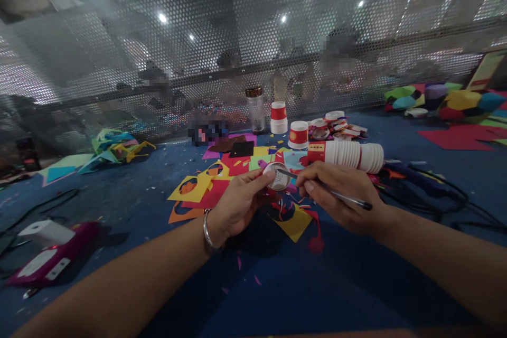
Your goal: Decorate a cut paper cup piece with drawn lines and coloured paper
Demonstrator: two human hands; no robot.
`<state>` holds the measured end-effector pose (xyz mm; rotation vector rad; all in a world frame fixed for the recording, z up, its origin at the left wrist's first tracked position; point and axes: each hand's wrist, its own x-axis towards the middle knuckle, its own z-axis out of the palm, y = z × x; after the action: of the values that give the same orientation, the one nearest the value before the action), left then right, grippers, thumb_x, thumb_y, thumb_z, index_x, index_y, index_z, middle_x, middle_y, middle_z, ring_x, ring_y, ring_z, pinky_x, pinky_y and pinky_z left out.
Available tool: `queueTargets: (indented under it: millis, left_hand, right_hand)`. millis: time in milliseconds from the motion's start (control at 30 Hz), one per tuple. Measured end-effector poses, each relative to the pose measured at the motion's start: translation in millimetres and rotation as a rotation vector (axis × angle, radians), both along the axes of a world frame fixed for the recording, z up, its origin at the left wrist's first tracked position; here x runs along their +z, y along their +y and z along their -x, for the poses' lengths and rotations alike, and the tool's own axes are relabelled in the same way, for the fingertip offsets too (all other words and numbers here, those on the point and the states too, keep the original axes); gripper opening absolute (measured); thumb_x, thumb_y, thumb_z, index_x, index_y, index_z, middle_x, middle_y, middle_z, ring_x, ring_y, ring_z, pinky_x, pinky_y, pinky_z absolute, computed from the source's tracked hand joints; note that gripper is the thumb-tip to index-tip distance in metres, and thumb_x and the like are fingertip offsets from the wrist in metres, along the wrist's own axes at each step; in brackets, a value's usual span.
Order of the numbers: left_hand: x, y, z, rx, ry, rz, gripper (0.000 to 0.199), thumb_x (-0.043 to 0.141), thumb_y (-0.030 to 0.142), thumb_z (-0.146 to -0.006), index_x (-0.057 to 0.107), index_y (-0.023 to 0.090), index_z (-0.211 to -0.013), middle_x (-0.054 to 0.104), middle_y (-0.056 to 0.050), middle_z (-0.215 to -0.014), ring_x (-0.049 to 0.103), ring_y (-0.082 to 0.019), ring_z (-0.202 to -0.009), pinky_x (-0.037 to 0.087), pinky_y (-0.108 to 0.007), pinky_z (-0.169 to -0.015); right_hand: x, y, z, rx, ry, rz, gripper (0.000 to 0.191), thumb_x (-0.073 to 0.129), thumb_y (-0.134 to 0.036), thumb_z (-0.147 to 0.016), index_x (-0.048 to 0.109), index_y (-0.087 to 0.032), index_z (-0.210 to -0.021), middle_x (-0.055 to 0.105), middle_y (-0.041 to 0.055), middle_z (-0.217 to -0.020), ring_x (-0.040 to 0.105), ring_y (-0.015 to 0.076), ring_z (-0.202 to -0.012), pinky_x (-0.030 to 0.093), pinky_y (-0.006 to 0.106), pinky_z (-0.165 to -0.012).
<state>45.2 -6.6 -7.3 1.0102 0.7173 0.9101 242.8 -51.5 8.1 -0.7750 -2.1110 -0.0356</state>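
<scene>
A silver bracelet (206, 229) circles the wrist behind the left hand (240, 200). That hand pinches a small round white disc (278, 179) near its edge, the thumb lying over its face. The right hand (344, 195), just beside it, has its fingers closed around a dark pen (350, 199) aimed at the disc; whether the tip touches, I cannot tell. The disc is thus between the two hands, above the blue table (130, 190).

Well out to the left of the left hand lies a purple power strip (75, 243). Between the hands and below them is a yellow sheet (299, 224) with a cut-out. Right of the right hand, a black cable (455, 195) curls across the table. Just beyond that same hand, a stack of paper cups (344, 154) lies on its side. Farther off, past both hands, a red-and-white cup (298, 134) stands upside down, and behind it a clear bottle (256, 111) stands upright. Beyond everything rises a mesh screen (253, 26).
</scene>
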Motion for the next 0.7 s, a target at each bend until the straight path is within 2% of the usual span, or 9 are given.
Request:
queueTargets:
  millis: [200, 500, 700]
  left_hand:
    - [0.0, -0.1, 0.1, -0.014, -0.002, -0.002, 0.030, 0.088, 0.034, -0.069, 0.077, 0.012, -0.087, 0.075, -0.005, -0.081, 0.064, -0.011, -0.065, 0.052, -0.022, -0.062]
    - [-0.2, -1.4, 0.7, -0.040, 0.022, -0.026, 0.025, 0.083, 0.035, -0.075, 0.077, 0.013, -0.086, 0.074, -0.005, -0.080, 0.065, -0.012, -0.068, 0.054, -0.023, -0.065]
    - [1.2, -0.3, 0.5, -0.017, 0.000, -0.018, 0.025, 0.084, 0.033, -0.074, 0.078, 0.013, -0.087, 0.075, -0.005, -0.081, 0.065, -0.012, -0.069, 0.054, -0.022, -0.065]
  right_hand:
    - [0.8, -0.2, -0.1, -0.024, 0.016, 0.031, 0.016, 0.044, -0.019, -0.098, 0.059, -0.020, -0.093, 0.066, -0.0007, -0.069, 0.062, 0.0117, -0.060, 0.047, 0.025, -0.057]
    - [1.1, 0.5, -2.3, -0.055, 0.018, -0.010, 0.015, 0.045, -0.016, -0.097, 0.059, -0.020, -0.094, 0.068, -0.0007, -0.070, 0.063, 0.0109, -0.060, 0.047, 0.024, -0.057]
    - [1.8, -1.7, -1.2, -0.029, 0.018, -0.012, 0.015, 0.045, -0.015, -0.097, 0.060, -0.018, -0.094, 0.067, 0.0001, -0.071, 0.063, 0.0108, -0.061, 0.047, 0.024, -0.058]
